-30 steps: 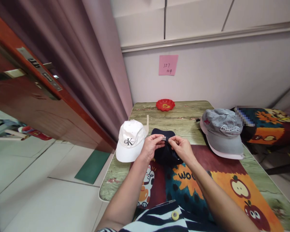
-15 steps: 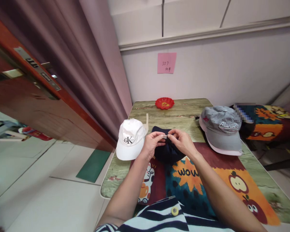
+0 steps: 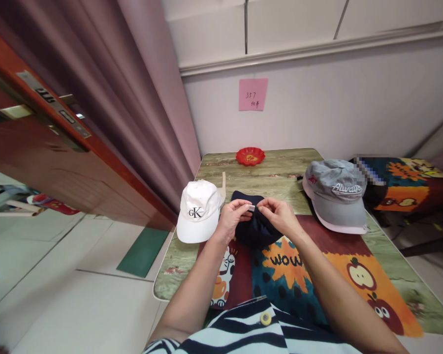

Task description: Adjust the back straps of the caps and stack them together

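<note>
A dark navy cap [image 3: 256,231] lies on the table in front of me, under both hands. My left hand [image 3: 233,216] pinches a small silver buckle [image 3: 250,208] on the cap's back strap between thumb and fingers. From the other side, my right hand [image 3: 278,215] has its thumb and fingertips closed on the dark strap beside the buckle. To the left of my hands rests a white cap [image 3: 199,209] with black letters, its pale strap sticking up behind. A grey cap [image 3: 334,194] with white lettering sits to the right.
The wood-patterned table [image 3: 177,280] carries a colourful mat [image 3: 339,275] and, at the back, a red scalloped dish [image 3: 250,156]. A pink note [image 3: 253,94] is on the wall. At left are a curtain [image 3: 158,98] and a wooden door [image 3: 96,172].
Both hands keep their pinch on the cap's strap and buckle, with only slight finger movement. The view has shifted a little; the caps on either side stay put.
</note>
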Demonstrator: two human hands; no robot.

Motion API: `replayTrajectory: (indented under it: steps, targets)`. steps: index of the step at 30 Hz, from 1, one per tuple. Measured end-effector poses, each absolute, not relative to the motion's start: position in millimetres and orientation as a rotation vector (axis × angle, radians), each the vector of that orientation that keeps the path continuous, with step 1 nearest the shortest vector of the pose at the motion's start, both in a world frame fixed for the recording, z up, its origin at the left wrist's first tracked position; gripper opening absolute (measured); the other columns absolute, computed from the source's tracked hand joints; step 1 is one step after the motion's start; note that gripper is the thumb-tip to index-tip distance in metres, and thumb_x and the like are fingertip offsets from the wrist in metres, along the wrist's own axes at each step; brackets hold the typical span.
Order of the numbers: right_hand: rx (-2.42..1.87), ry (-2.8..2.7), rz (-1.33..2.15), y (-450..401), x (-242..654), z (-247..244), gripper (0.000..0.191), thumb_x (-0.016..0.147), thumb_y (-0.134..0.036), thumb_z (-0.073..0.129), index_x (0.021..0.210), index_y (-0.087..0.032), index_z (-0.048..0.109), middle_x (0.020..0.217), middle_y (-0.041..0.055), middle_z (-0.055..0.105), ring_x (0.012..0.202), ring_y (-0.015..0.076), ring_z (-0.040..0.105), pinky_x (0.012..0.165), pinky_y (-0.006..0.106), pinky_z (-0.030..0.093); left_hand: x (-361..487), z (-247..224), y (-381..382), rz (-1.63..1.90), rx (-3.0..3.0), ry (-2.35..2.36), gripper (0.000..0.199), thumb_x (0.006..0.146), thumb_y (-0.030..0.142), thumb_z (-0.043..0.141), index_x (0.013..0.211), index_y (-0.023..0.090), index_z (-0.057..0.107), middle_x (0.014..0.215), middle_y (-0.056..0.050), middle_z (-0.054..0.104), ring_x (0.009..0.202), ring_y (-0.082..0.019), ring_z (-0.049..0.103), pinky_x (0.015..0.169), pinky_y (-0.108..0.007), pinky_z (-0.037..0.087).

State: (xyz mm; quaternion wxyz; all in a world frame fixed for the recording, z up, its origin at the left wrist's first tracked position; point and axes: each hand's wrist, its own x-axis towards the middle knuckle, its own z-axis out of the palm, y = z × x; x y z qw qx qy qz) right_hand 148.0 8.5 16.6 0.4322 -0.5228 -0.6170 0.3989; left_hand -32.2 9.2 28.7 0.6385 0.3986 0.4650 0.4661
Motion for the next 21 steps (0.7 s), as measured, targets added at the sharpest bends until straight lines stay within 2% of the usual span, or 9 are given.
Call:
replayTrajectory:
  steps: [6, 9, 12, 15, 21]
  targets:
    - [-1.351, -1.596, 0.775, 7.4, 146.5, 22.5, 0.026, 0.086, -0.044, 0.061, 0.088, -0.020, 0.074, 0.068, 0.0022, 0.070, 0.058, 0.0166, 0.057, 0.058, 0.028, 0.040, -31.9, 26.7, 10.4, 1.060, 0.901, 1.046, 0.029, 0.070, 0.034, 0.083, 0.085, 0.013, 0.073, 0.079, -0.006, 0.072, 0.066, -0.013, 0.068, 0.069, -0.026, 0.056]
    - [-1.381, -1.580, 0.822, 4.3, 154.0, 17.6, 0.036, 0.090, -0.051, 0.057, 0.089, -0.020, 0.074, 0.067, 0.0024, 0.068, 0.058, 0.0165, 0.055, 0.057, 0.028, 0.039, -36.1, 26.2, 13.2, 1.077, 0.872, 1.076, 0.030, 0.069, 0.035, 0.084, 0.084, 0.012, 0.071, 0.079, -0.006, 0.072, 0.065, -0.013, 0.067, 0.067, -0.026, 0.056]
    - [-1.357, -1.603, 0.972, 0.7, 161.3, 12.5, 0.037, 0.085, -0.054, 0.062, 0.089, -0.019, 0.075, 0.067, 0.0023, 0.068, 0.057, 0.0153, 0.054, 0.053, 0.026, 0.038, -39.6, 25.8, 15.6, 1.079, 0.850, 1.103, 0.033, 0.068, 0.036, 0.085, 0.084, 0.012, 0.069, 0.079, -0.005, 0.072, 0.064, -0.012, 0.066, 0.065, -0.025, 0.056]
    - [-1.304, -1.611, 1.060, 0.2, 162.8, 9.7, 0.036, 0.081, -0.052, 0.066, 0.090, -0.018, 0.074, 0.067, 0.0016, 0.066, 0.055, 0.0135, 0.051, 0.050, 0.025, 0.036, -40.2, 25.6, 16.4, 1.059, 0.849, 1.100, 0.034, 0.068, 0.036, 0.085, 0.084, 0.013, 0.067, 0.078, -0.004, 0.070, 0.064, -0.011, 0.066, 0.066, -0.024, 0.056]
    - [-1.322, -1.606, 1.037, 9.0, 159.9, 4.1, 0.030, 0.086, -0.044, 0.058, 0.089, -0.020, 0.075, 0.060, -0.0011, 0.059, 0.052, 0.0127, 0.045, 0.050, 0.024, 0.032, -44.7, 26.4, 15.8, 0.959, 0.922, 1.056, 0.037, 0.066, 0.036, 0.087, 0.087, 0.014, 0.066, 0.079, -0.001, 0.069, 0.066, -0.011, 0.067, 0.064, -0.023, 0.057]
